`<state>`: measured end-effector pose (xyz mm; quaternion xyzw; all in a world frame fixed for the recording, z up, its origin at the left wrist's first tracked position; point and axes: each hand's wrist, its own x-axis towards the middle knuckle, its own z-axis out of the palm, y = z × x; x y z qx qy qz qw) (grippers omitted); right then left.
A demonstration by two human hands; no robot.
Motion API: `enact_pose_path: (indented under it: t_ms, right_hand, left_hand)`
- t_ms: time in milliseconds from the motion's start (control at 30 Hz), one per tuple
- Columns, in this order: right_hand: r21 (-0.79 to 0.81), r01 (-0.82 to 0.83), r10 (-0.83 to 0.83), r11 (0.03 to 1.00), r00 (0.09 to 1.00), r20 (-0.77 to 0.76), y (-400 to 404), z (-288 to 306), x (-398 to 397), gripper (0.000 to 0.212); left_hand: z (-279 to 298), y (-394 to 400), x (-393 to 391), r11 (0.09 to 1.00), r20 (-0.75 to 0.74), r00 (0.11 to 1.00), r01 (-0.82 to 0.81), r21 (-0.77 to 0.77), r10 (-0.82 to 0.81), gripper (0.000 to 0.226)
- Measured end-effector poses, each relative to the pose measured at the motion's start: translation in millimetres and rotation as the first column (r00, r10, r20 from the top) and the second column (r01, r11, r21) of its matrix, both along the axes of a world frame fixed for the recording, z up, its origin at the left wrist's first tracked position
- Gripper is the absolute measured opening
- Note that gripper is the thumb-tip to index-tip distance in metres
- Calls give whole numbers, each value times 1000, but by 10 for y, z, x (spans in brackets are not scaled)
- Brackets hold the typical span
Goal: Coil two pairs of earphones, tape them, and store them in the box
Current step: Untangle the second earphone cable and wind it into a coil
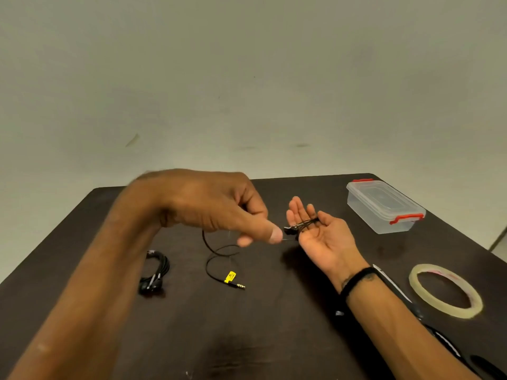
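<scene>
My left hand [219,207] pinches the black earphone cable [219,252] between thumb and forefinger, just left of my right hand [321,234]. My right hand is held palm up with straight fingers, and several loops of the same cable [303,224] are wound around them. The loose end trails down to the dark table [274,325] and ends in a jack with a yellow tag [231,278]. A second pair of black earphones [156,272] lies coiled at the left. The clear box [384,205] with red clips stands lidded at the back right.
A roll of clear tape [445,290] lies flat near the table's right edge. Scissors with black handles [439,333] lie partly hidden under my right forearm. A plain wall stands behind the table.
</scene>
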<state>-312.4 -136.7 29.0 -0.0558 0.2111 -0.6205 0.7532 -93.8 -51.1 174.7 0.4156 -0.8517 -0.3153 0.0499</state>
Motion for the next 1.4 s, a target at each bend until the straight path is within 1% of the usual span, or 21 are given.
enact_pose_path:
  t_ms: [100, 167, 200, 267, 300, 333, 367, 400, 467, 533, 600, 633, 767, 833, 900, 1000, 1100, 1167, 1233, 1300, 1400]
  right_hand:
    - [-71, 9, -7, 997, 1000, 24, -24, 11, 0, 40]
    - [-148, -54, 50, 988, 998, -30, 14, 7, 37, 36]
    - [-224, -143, 119, 964, 986, -117, 50, 15, 57, 33]
    - [-356, -367, 199, 859, 881, -429, 146, 60, 97, 24]
    - [-361, -416, 174, 834, 821, -544, 174, 72, 141, 23]
    - [-325, -445, 194, 835, 790, -582, 197, 66, 177, 25]
    - [-288, -480, 244, 828, 772, -587, 231, 68, 212, 29]
    - [-268, -534, 297, 802, 746, -596, 260, 70, 237, 31]
    - [-264, -650, 366, 712, 665, -651, 295, 97, 242, 39]
    - [-270, -744, 402, 612, 586, -703, 329, 130, 251, 60]
    - [-280, -803, 442, 527, 540, -717, 367, 170, 263, 77]
    - [-288, -821, 473, 493, 531, -703, 394, 185, 277, 80]
    - [-402, -852, 642, 334, 519, -564, 496, 269, 303, 84]
    - [-493, -821, 703, 289, 531, -473, 520, 335, 297, 87]
    - [-574, -758, 726, 309, 578, -373, 526, 386, 281, 88]
    - [-639, -613, 647, 465, 728, -227, 490, 405, 198, 86]
    - [-620, -408, 418, 670, 898, -139, 403, 391, 74, 83]
    - [-580, -253, 244, 774, 965, -94, 349, 367, 8, 82]
    - [-538, -117, 87, 834, 993, -81, 304, 336, -23, 82]
    - [-511, -23, -38, 859, 993, -109, 270, 304, -28, 84]
    - [-518, -17, -138, 855, 956, -259, 248, 279, 8, 84]
  left_hand:
    - [-13, 86, -208, 993, 131, 987, 85, 78, -95, 45]
    - [-29, 131, -374, 984, 137, 978, 141, 107, -155, 41]
    - [-30, 152, -435, 983, 110, 979, 163, 84, -172, 40]
    - [0, 161, -479, 989, -34, 988, 148, -30, -149, 42]
    - [22, 145, -465, 992, -153, 983, 87, -96, -101, 44]
    - [44, 111, -424, 984, -270, 962, -17, -175, -31, 46]
    - [68, 65, -366, 950, -363, 931, -153, -273, 46, 49]
    - [84, 14, -289, 884, -428, 897, -287, -368, 112, 50]
    - [84, -72, -143, 777, -488, 848, -446, -445, 207, 50]
    - [46, -131, -29, 719, -483, 831, -511, -471, 275, 51]
    - [-12, -198, 24, 652, -476, 814, -563, -508, 332, 52]
    - [-42, -237, 45, 608, -482, 798, -595, -526, 363, 52]
    - [-228, -429, 114, 436, -543, 704, -710, -553, 457, 53]
    - [-391, -525, 93, 397, -527, 686, -723, -565, 501, 54]
    - [-575, -603, 18, 424, -446, 712, -691, -586, 543, 55]
    - [-799, -675, -111, 544, -292, 759, -630, -555, 581, 54]
    - [-907, -717, -199, 675, -123, 802, -565, -474, 585, 64]
    - [-913, -708, -244, 753, -38, 833, -516, -408, 551, 65]
    - [-886, -678, -270, 816, 38, 862, -464, -345, 506, 61]
    - [-836, -628, -295, 865, 105, 888, -402, -299, 448, 59]
    - [-717, -537, -348, 907, 160, 916, -316, -277, 368, 58]
